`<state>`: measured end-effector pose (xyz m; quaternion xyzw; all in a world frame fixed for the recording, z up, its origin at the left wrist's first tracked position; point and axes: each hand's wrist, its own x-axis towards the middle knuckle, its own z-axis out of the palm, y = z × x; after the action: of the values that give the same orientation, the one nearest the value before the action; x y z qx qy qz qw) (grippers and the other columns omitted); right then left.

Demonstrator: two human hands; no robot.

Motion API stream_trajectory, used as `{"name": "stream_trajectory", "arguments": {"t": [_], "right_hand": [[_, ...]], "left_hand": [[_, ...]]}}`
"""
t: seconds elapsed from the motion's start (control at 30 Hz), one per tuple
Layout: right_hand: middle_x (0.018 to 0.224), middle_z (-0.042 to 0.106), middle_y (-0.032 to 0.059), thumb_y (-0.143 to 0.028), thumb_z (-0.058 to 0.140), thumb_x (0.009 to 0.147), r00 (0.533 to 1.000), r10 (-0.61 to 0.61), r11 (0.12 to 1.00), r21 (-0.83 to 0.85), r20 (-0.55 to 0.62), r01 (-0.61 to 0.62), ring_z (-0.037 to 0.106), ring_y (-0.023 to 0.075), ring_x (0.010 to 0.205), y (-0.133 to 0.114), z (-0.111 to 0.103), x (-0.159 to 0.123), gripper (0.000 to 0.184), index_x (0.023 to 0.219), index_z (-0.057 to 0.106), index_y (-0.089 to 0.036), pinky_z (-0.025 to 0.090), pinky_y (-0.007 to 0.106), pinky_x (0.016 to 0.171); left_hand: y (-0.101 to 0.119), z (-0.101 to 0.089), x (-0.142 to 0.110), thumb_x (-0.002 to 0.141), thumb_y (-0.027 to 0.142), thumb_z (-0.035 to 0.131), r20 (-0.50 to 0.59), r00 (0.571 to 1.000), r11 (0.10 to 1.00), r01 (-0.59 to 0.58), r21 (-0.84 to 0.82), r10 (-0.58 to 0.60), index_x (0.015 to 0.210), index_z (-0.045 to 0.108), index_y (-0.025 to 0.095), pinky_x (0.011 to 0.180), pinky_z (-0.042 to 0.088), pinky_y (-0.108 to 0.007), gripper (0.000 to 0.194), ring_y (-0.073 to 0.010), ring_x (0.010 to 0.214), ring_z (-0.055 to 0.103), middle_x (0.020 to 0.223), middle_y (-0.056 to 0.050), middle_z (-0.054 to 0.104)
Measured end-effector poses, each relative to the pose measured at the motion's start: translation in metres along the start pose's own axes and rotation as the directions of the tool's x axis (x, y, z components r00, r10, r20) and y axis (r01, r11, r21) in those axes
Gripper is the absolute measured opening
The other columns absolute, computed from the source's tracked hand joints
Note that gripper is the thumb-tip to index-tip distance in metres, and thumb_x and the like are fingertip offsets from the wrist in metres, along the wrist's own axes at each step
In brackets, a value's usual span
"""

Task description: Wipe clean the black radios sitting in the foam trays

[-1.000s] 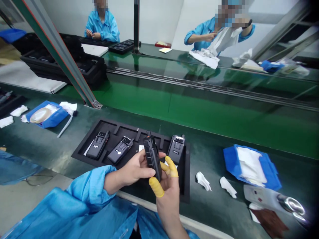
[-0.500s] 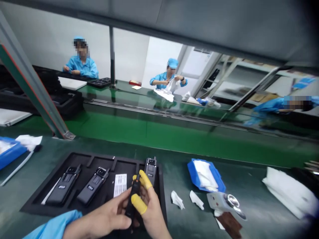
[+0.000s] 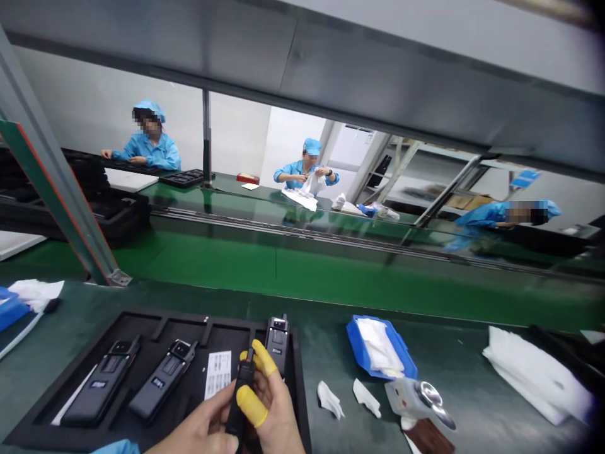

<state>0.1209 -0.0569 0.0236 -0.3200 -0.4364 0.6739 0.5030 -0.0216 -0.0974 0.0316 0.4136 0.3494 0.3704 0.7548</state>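
A worker's left hand (image 3: 201, 434) and right hand (image 3: 270, 410) close on a black handheld radio (image 3: 242, 397), held upright just above the near edge of a black foam tray (image 3: 142, 325), the fingers (image 3: 262, 356) clamped on its casing from both sides. Yellow finger cots (image 3: 248, 407) cover two right-hand fingers, a sound way to keep bare skin off the finish. In the tray, two radios (image 3: 163, 378) lie in their slots left of the hands, a third radio (image 3: 277, 343) lies just behind them, and a printed white card (image 3: 217, 375) sits between. Right of the tray are white wipes (image 3: 329, 399), a blue tray of white cloth (image 3: 378, 347) and a white bag (image 3: 536, 375). Beyond the tray, across a green conveyor belt (image 3: 283, 271), a co-worker (image 3: 151, 148) sits at the line and a second co-worker (image 3: 305, 170) handles white cloth.
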Motion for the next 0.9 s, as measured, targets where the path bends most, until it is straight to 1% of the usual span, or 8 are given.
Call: {"name": "stream_trajectory", "arguments": {"t": [0.07, 0.13, 0.2, 0.27, 0.33, 0.57, 0.73, 0.9], "right_hand": [[0.121, 0.065, 0.0065, -0.042, 0.076, 0.068, 0.999, 0.007, 1.0, -0.009, -0.042, -0.007, 0.061, 0.0204, 0.11, -0.003, 0.002, 0.001, 0.067, 0.129, 0.054, -0.025, 0.048, 0.032, 0.097], [0.119, 0.066, 0.0058, -0.041, 0.076, 0.067, 0.995, 0.043, 0.999, -0.025, -0.093, -0.046, 0.062, 0.0191, 0.106, -0.007, 0.003, 0.004, 0.067, 0.128, 0.054, -0.025, 0.051, 0.029, 0.09], [0.108, 0.07, 0.0056, -0.042, 0.076, 0.065, 0.987, 0.122, 0.991, -0.046, -0.106, -0.128, 0.066, 0.0182, 0.089, -0.011, 0.002, 0.008, 0.071, 0.13, 0.052, -0.023, 0.055, 0.027, 0.072], [0.101, 0.071, 0.0049, -0.044, 0.074, 0.065, 0.973, 0.179, 0.98, -0.058, -0.144, -0.189, 0.064, 0.0158, 0.07, -0.011, -0.002, 0.013, 0.078, 0.134, 0.047, -0.022, 0.051, 0.024, 0.053], [0.101, 0.07, 0.0044, -0.045, 0.072, 0.067, 0.963, 0.218, 0.97, -0.077, -0.158, -0.232, 0.06, 0.0133, 0.061, -0.009, -0.007, 0.015, 0.078, 0.136, 0.045, -0.023, 0.046, 0.023, 0.045], [0.109, 0.068, 0.0074, -0.041, 0.075, 0.066, 0.968, 0.196, 0.978, -0.04, -0.158, -0.205, 0.065, 0.0211, 0.096, -0.004, -0.011, 0.009, 0.069, 0.128, 0.051, -0.022, 0.054, 0.033, 0.076], [0.113, 0.068, 0.0076, -0.04, 0.074, 0.067, 0.967, 0.205, 0.976, -0.044, -0.15, -0.213, 0.064, 0.0227, 0.104, -0.003, -0.011, 0.01, 0.067, 0.128, 0.05, -0.023, 0.05, 0.04, 0.091], [0.113, 0.068, 0.0077, -0.039, 0.075, 0.064, 0.961, 0.224, 0.972, -0.031, -0.162, -0.231, 0.064, 0.0229, 0.104, -0.006, -0.009, 0.011, 0.068, 0.126, 0.051, -0.022, 0.049, 0.041, 0.095]], "left_hand": [[-0.002, 0.001, 0.004, 0.069, 0.053, 0.074, -0.016, 1.0, 1.0, -0.009, -0.009, 0.009, 0.134, 0.048, 0.026, 0.07, 0.05, -0.032, 0.075, -0.0178, 0.077, 0.06, 0.105, -0.007, 0.061], [0.0, 0.004, 0.011, 0.066, 0.054, 0.076, -0.02, 1.0, 1.0, 0.005, 0.016, -0.005, 0.13, 0.05, 0.021, 0.064, 0.051, -0.03, 0.077, -0.0157, 0.069, 0.06, 0.092, -0.006, 0.063], [0.002, 0.005, 0.019, 0.067, 0.054, 0.076, -0.035, 0.999, 0.999, 0.018, 0.028, -0.017, 0.127, 0.051, 0.017, 0.061, 0.052, -0.028, 0.075, -0.0143, 0.064, 0.06, 0.08, -0.003, 0.062], [0.003, 0.003, 0.025, 0.065, 0.053, 0.077, -0.033, 0.999, 1.0, 0.005, -0.02, -0.006, 0.123, 0.053, 0.016, 0.058, 0.053, -0.028, 0.073, -0.0145, 0.062, 0.061, 0.08, -0.003, 0.061], [0.002, 0.001, 0.028, 0.065, 0.052, 0.078, -0.019, 0.999, 0.996, 0.039, -0.074, -0.041, 0.123, 0.052, 0.017, 0.056, 0.053, -0.027, 0.072, -0.0152, 0.064, 0.063, 0.088, -0.004, 0.061], [0.004, -0.001, 0.018, 0.068, 0.047, 0.079, 0.09, 0.992, 0.973, 0.107, -0.203, -0.091, 0.128, 0.05, 0.021, 0.066, 0.054, -0.027, 0.071, -0.017, 0.078, 0.066, 0.096, -0.006, 0.063], [0.004, -0.006, 0.019, 0.059, 0.032, 0.087, 0.132, 0.987, 0.954, 0.13, -0.272, -0.097, 0.127, 0.052, 0.023, 0.072, 0.052, -0.026, 0.077, -0.0162, 0.083, 0.066, 0.105, -0.006, 0.064], [0.001, -0.007, 0.018, 0.061, 0.023, 0.085, 0.12, 0.989, 0.956, 0.115, -0.268, -0.086, 0.128, 0.051, 0.023, 0.073, 0.051, -0.027, 0.076, -0.0162, 0.082, 0.066, 0.102, -0.005, 0.065]]}}
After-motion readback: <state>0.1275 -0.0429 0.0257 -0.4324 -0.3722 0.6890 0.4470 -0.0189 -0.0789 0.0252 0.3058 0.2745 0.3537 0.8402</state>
